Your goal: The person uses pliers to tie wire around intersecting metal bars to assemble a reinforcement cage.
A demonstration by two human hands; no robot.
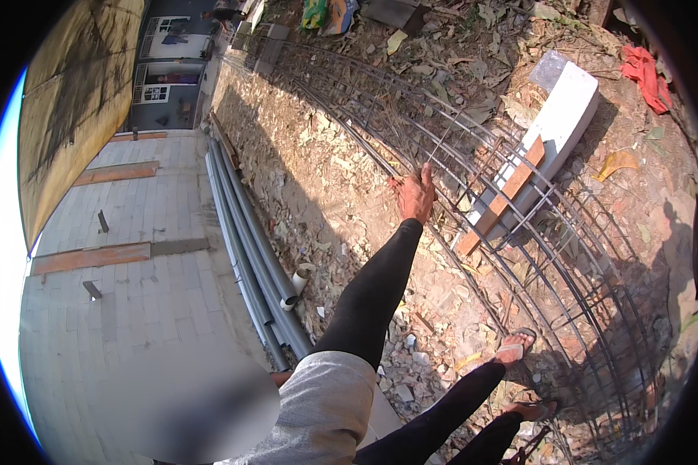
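Observation:
My left arm, in a black undersleeve below a short grey sleeve, stretches out from the lower edge. My left hand (416,195) is closed on a thin steel rod along the near side of a long rebar cage (547,244). The cage curves from the far upper left to the lower right, with hoops tied across its long bars. Just beyond the hand, a rust-coloured board (506,195) lies among the bars, against a pale block (562,116). My right hand is out of the picture.
Grey plastic pipes (244,225) lie along a block wall (139,302). My sandalled feet (514,346) stand beside the cage on rubble and dry leaves. A red cloth (645,80) lies far right. A blurred dark shape (209,415) fills the lower left. A person (223,15) is far off.

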